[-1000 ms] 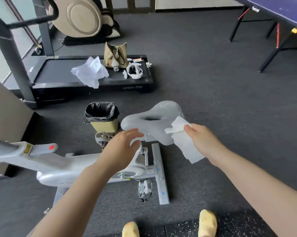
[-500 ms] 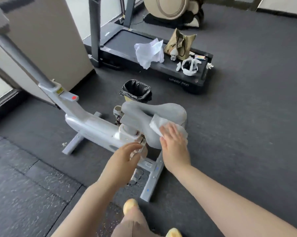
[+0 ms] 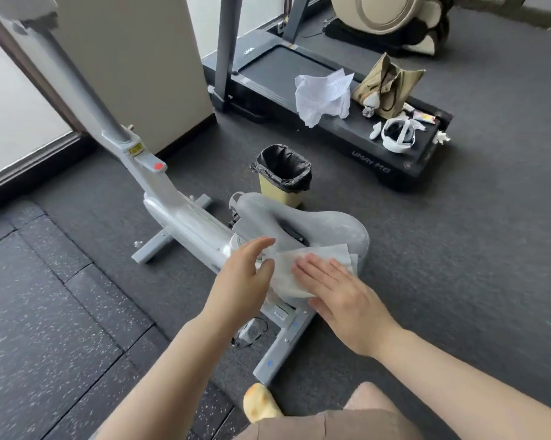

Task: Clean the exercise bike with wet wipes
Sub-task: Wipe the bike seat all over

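The grey exercise bike (image 3: 185, 217) stands low in front of me, its saddle (image 3: 331, 227) near the middle of the view. A white wet wipe (image 3: 302, 265) lies spread over the saddle's near side. My right hand (image 3: 341, 290) presses flat on the wipe, fingers stretched out and pointing left. Just left of the saddle, over the seat post, my left hand (image 3: 242, 281) hovers with fingers apart and holds nothing. The seat post is mostly hidden behind this hand.
A yellow bin with a black liner (image 3: 282, 177) stands right behind the saddle. Beyond it a black treadmill (image 3: 394, 160) carries crumpled white paper (image 3: 323, 93), an olive bag (image 3: 388, 87) and a white headset (image 3: 398, 134). A beige pillar (image 3: 134, 58) rises at left.
My right hand went from holding the wipe up beside the saddle to pressing it flat on the saddle and sliding toward the near side. My view swung left; the left hand stays near the post.
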